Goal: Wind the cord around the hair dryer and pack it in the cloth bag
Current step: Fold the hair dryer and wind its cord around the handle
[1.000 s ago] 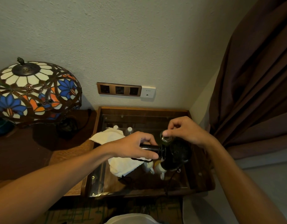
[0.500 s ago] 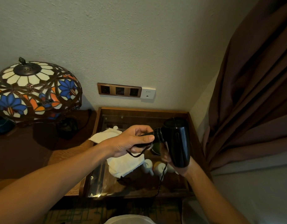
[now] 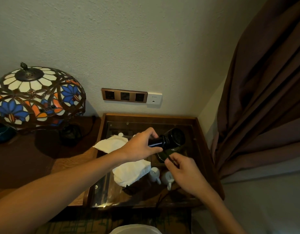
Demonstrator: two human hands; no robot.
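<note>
A single wide-angle camera, worn on the person's head, is looking forward and down. It is facing a wall [image 3: 129, 39] and sitting close above a glass-topped counter [image 3: 199, 132], with both forearms reaching in from below.

You've got a stained-glass lamp [image 3: 36, 97] on the dark wooden table [image 3: 24, 159] at left, blue and orange flower panels, metal cap on top. On the wall behind: a bronze triple socket plate [image 3: 124, 95], a white wall plate [image 3: 154, 98] touching its right end. A glass-topped wooden case [image 3: 202, 149] sits below them, two small white jugs [image 3: 161, 176] visible under the glass. Brown curtain [image 3: 264, 98] hangs at right. A dark teal dish [image 3: 2, 134] sits at the far left edge.
</note>
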